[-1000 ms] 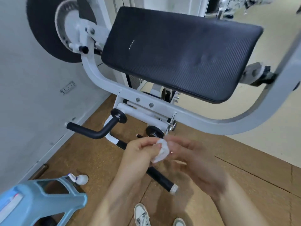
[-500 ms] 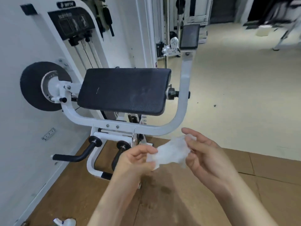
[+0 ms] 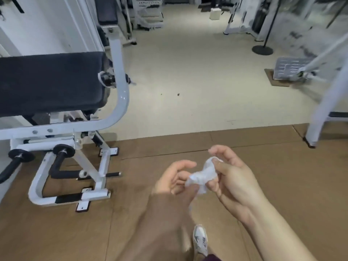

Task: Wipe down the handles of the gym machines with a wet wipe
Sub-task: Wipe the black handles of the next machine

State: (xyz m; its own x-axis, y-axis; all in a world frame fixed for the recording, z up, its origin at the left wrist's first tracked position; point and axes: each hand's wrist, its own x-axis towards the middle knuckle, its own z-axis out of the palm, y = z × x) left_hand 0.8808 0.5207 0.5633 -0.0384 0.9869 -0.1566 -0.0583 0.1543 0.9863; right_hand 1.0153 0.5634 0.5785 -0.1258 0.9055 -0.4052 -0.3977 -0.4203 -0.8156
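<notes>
A crumpled white wet wipe [image 3: 202,176] hangs between my two hands at the lower middle of the view, above the brown floor. My right hand [image 3: 232,178] pinches its upper end with curled fingers. My left hand [image 3: 176,181] holds its lower end from the left. The white-framed gym machine [image 3: 120,102] with a black pad [image 3: 50,83] stands to the left, well apart from my hands. Its two black foam handles [image 3: 62,170] sit low near the floor, the other handle [image 3: 11,166] at the far left edge.
A white frame leg [image 3: 323,110] of another machine rises at the right. A black round stand base [image 3: 262,49] and more machines sit across the pale floor at the back. My white shoe [image 3: 200,240] shows at the bottom.
The view has swung right and away from the machine, which now lies at the left. The wipe, spread flat between my hands half a second ago, is now bunched up.
</notes>
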